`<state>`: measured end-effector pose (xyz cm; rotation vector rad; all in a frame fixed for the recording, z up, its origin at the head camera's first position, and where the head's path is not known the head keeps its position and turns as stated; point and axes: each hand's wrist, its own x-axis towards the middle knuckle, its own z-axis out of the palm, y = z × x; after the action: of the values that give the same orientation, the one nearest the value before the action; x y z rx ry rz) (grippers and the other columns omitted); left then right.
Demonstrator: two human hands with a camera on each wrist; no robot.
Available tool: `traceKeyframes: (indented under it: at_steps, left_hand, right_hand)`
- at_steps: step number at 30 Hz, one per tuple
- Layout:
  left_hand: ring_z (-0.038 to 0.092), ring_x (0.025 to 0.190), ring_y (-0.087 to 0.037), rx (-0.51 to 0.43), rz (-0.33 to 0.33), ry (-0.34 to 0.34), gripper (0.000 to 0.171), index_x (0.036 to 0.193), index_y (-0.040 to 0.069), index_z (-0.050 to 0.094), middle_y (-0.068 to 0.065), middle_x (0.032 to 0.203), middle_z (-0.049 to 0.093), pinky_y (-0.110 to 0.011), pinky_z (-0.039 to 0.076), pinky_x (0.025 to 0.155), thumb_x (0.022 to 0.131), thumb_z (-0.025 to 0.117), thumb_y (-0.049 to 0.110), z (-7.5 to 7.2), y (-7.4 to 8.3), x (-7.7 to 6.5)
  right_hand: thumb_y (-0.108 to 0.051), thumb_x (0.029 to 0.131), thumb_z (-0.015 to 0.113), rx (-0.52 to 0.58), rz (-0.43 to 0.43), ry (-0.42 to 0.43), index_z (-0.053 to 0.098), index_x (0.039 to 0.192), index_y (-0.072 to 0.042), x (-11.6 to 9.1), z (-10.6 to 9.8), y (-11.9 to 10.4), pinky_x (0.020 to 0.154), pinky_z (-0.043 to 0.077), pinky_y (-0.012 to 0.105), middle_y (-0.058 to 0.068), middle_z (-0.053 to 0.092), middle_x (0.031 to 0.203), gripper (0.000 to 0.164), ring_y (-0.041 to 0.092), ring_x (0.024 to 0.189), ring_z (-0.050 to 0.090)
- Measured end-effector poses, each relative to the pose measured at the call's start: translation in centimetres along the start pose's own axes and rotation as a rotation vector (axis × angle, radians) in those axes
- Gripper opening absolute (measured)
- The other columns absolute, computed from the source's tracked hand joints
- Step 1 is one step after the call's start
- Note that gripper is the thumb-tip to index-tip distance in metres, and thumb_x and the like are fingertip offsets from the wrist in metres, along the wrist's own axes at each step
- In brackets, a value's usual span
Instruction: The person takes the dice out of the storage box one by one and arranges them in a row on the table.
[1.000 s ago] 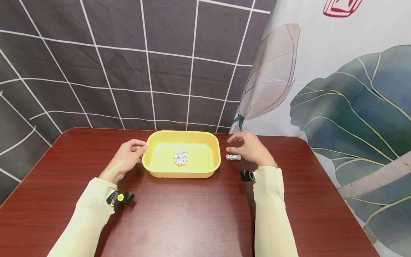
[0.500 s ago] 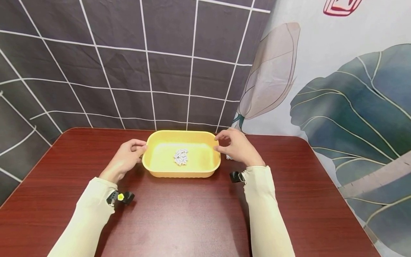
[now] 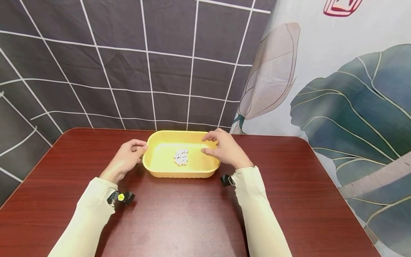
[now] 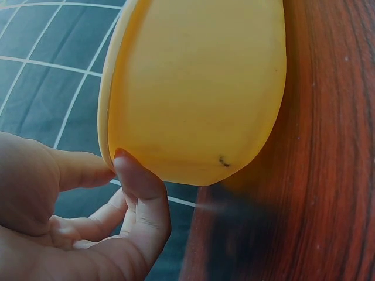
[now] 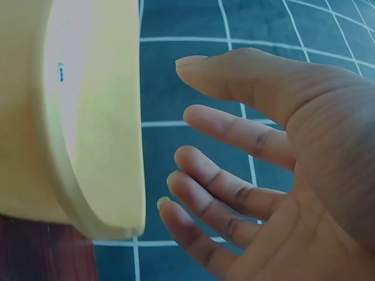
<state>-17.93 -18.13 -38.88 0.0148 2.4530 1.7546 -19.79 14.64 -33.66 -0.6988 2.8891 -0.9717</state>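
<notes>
A yellow plastic tray sits on the table, and a small cluster of white dice lies near its middle. My left hand pinches the tray's left rim between thumb and finger, which the left wrist view shows close up at the tray's rounded end. Above the tray's right end is my right hand, thumb and fingers spread apart. In the right wrist view nothing lies between the fingers. The spot right of the tray, where a row of dice lay, is covered by the right hand.
The dark red wooden table extends in front of the tray and to both sides. A dark curtain with a white grid hangs behind the table. To the right is a pale cloth with printed leaves.
My right hand has moved left from beside the row of dice to over the tray's right end, and its fingers are spread wider. My left hand and the tray stay put.
</notes>
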Motion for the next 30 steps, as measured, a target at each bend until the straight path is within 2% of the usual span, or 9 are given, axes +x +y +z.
traceKeyframes:
  at_steps: [4,8,18,30]
  left_hand:
    - [0.064,0.081,-0.004,0.002,-0.004,0.002,0.041,0.136,-0.013,0.047,-0.023,0.112,0.065,-0.020,0.058,0.071,0.106,0.051,0.015,0.0,0.1,0.0]
    - [0.064,0.082,-0.004,0.004,-0.011,0.003,0.041,0.136,-0.013,0.047,-0.023,0.114,0.064,-0.019,0.058,0.072,0.107,0.051,0.015,0.0,0.1,0.0]
    - [0.063,0.080,-0.003,0.000,-0.015,0.005,0.041,0.136,-0.013,0.047,-0.023,0.113,0.064,-0.019,0.058,0.071,0.107,0.051,0.015,0.0,0.0,0.0]
    - [0.062,0.079,-0.003,0.005,-0.015,0.008,0.040,0.135,-0.013,0.047,-0.021,0.110,0.065,-0.019,0.058,0.071,0.106,0.051,0.013,0.0,0.1,0.0]
  right_hand:
    - [-0.021,0.086,0.080,0.022,0.008,-0.017,0.071,0.114,-0.010,0.3,0.7,-0.3,0.098,0.052,0.043,0.013,0.064,0.118,0.032,0.033,0.116,0.060]
    - [-0.020,0.085,0.079,0.042,-0.019,-0.022,0.071,0.116,-0.008,0.7,1.5,-0.6,0.097,0.052,0.043,0.016,0.063,0.117,0.034,0.031,0.113,0.061]
    - [-0.015,0.083,0.080,-0.007,-0.101,-0.064,0.064,0.126,0.001,1.6,3.8,-0.7,0.095,0.053,0.041,0.022,0.063,0.123,0.049,0.031,0.107,0.063]
    - [-0.021,0.084,0.082,-0.079,0.001,-0.153,0.062,0.134,-0.005,2.2,5.6,-0.3,0.094,0.051,0.038,0.016,0.061,0.117,0.056,0.027,0.109,0.060]
